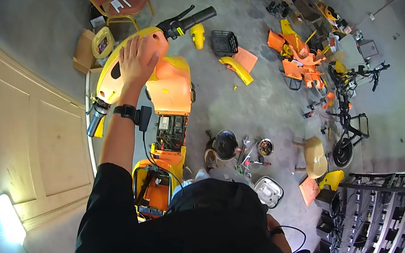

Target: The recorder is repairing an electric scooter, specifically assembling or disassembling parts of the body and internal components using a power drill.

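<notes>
My left hand (136, 60) lies with fingers apart on the orange and yellow handlebar cover (113, 78) of a scooter. Black grips (201, 16) stick out from it, the upper one with a lever. Below and to its right are the orange front body (168, 89), an opened battery bay with wiring (170, 131) and a yellow-edged compartment (158, 191). A black strap with a cabled device is on my left wrist. My right hand (272, 223) is at the lower right, mostly hidden behind my dark clothing, so its fingers cannot be made out.
Chairs (129, 1) stand upper left beside cardboard. A black crate (223, 42), orange and yellow panels (302, 63), a scooter frame (348, 123), a stool (313, 160), tools (250, 160) and bowls (226, 145) lie around the floor. Dark racks (372, 227) are lower right, a door (26, 135) left.
</notes>
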